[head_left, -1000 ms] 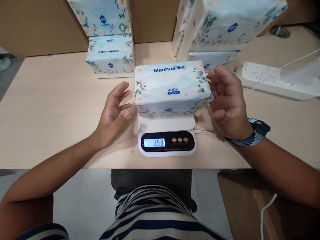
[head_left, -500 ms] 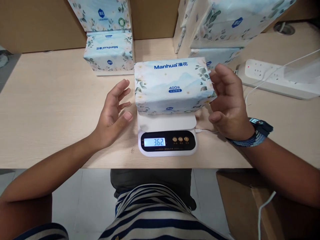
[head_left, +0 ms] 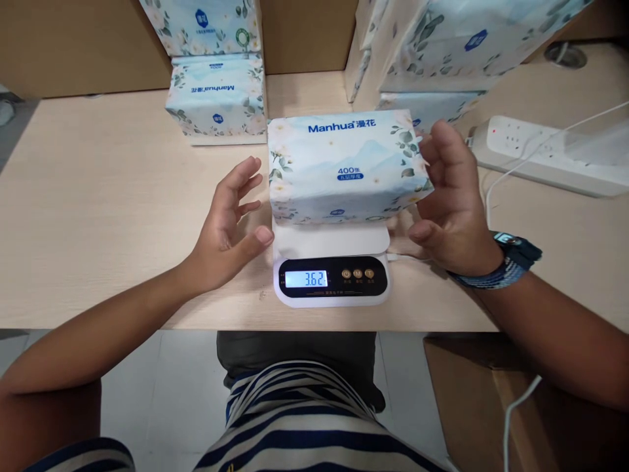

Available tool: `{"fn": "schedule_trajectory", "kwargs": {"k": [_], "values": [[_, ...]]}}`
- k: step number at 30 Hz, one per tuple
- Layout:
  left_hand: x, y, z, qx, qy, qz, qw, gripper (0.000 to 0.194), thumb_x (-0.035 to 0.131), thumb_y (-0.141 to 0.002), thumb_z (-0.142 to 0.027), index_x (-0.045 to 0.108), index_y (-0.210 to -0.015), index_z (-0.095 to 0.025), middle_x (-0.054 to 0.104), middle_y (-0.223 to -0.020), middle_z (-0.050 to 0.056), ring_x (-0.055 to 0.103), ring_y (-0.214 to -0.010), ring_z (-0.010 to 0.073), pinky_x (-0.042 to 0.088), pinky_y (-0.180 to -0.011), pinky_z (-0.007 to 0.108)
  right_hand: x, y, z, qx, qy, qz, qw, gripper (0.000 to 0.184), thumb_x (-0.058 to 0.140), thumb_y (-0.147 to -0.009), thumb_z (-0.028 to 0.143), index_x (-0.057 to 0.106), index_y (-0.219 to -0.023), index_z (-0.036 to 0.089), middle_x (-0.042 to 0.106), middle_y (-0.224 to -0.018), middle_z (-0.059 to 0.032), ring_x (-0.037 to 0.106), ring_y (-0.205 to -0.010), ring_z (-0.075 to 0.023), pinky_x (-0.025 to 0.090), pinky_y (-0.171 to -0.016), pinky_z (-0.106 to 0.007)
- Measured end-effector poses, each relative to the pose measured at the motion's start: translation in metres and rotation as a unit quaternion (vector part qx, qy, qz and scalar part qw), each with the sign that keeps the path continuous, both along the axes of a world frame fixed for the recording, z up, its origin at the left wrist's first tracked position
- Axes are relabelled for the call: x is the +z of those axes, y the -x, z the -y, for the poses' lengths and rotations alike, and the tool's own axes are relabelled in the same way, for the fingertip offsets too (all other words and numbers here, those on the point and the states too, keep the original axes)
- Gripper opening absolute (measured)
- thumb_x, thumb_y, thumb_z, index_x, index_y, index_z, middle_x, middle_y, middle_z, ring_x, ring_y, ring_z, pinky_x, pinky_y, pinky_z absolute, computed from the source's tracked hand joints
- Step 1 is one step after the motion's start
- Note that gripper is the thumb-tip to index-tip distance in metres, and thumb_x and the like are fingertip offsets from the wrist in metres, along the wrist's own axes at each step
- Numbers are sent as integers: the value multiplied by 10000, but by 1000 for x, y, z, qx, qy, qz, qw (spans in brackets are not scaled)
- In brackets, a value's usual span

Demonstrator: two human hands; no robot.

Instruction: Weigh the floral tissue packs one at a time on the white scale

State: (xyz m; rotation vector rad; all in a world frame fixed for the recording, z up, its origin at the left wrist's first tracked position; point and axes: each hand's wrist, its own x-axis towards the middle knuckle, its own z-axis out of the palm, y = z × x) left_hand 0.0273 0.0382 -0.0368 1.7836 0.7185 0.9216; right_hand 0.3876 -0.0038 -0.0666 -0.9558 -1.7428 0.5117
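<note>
A pack of tissues (head_left: pixel 346 164), pale blue with flowers and "Manhua" lettering, rests on the white kitchen scale (head_left: pixel 334 242). The lit display reads 3.62. To the left of the pack, my left hand (head_left: pixel 230 223) is open, its fingers apart and thumb close to the scale's edge. At the pack's right end is my right hand (head_left: pixel 452 196), also open with fingers curved; some fingertips are hidden behind the pack's corner, so contact there is unclear.
Two stacked tissue packs (head_left: pixel 216 98) stand at the back left, and a larger stack of tissue packs (head_left: pixel 442 59) is at the back right. A white power strip (head_left: pixel 550 154) with cables lies on the right. Below the table's right edge is a cardboard box (head_left: pixel 457 393).
The whole view has shifted slightly. Both hands stay open beside the pack, with my left thumb a little nearer the scale. The display reading is the same.
</note>
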Motion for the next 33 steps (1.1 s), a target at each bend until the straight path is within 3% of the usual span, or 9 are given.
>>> {"fn": "schedule_trajectory", "kwargs": {"k": [4, 9, 14, 20, 24, 29, 33], "values": [[-1, -2, 1, -8, -9, -12, 1000, 797, 754, -937, -632, 410, -1644, -503, 347, -1822, -36, 304, -1694, 448, 416, -1305, 681, 0, 3, 0, 4, -10, 1, 1000, 1136, 835, -701, 857, 339, -1687, 588, 424, -1775, 49, 334, -1704, -326, 362, -1358, -584], [-1, -4, 3, -12, 8, -6, 1000, 807, 785, -933, -577, 416, -1645, -483, 335, -1829, -22, 302, -1697, 444, 417, -1320, 655, -1, 3, -1, 1, -17, 15, 1000, 1156, 840, -705, 851, 328, -1699, 557, 428, -1770, 10, 432, -1652, -325, 383, -1360, -533], [-3, -4, 2, -17, 11, -4, 1000, 794, 793, -929, -548, 431, -1633, -491, 346, -1821, -33, 305, -1695, 431, 416, -1327, 642, -1, 2, 0, 17, -15, 13, 1000, 1113, 844, -754, 789, 304, -1704, 578, 379, -1800, 49, 469, -1628, -312, 447, -1329, -526], [-1, -5, 2, -13, 28, -9, 999, 831, 811, -906, -581, 429, -1636, -469, 351, -1821, -23, 313, -1687, 445, 421, -1327, 641, -2, 1, 0, 12, -22, 19, 1000, 1213, 872, -678, 841, 307, -1713, 556, 385, -1801, 32, 405, -1670, -327, 422, -1355, -512], [-4, -4, 1, -16, 0, -18, 1000, 789, 757, -947, -616, 413, -1641, -466, 373, -1808, -12, 343, -1682, 434, 459, -1308, 631, -4, -2, -2, 19, -44, 36, 998, 1251, 872, -674, 851, 289, -1731, 524, 360, -1814, 37, 397, -1677, -320, 425, -1365, -480], [-16, 0, -9, -35, -86, -58, 994, 875, 691, -956, -716, 264, -1685, -489, 333, -1819, 15, 411, -1661, 387, 558, -1248, 595, -10, -9, -9, 19, -79, 97, 992, 1349, 870, -664, 864, 171, -1759, 500, 304, -1840, 54, 364, -1694, -344, 442, -1355, -547], [-20, 2, -12, -41, -109, -70, 991, 864, 654, -976, -725, 230, -1692, -490, 329, -1816, 26, 428, -1654, 378, 584, -1229, 593, -13, -11, -13, 40, -95, 95, 990, 1299, 792, -735, 894, 156, -1775, 445, 284, -1850, 37, 376, -1691, -321, 458, -1351, -496]]}}
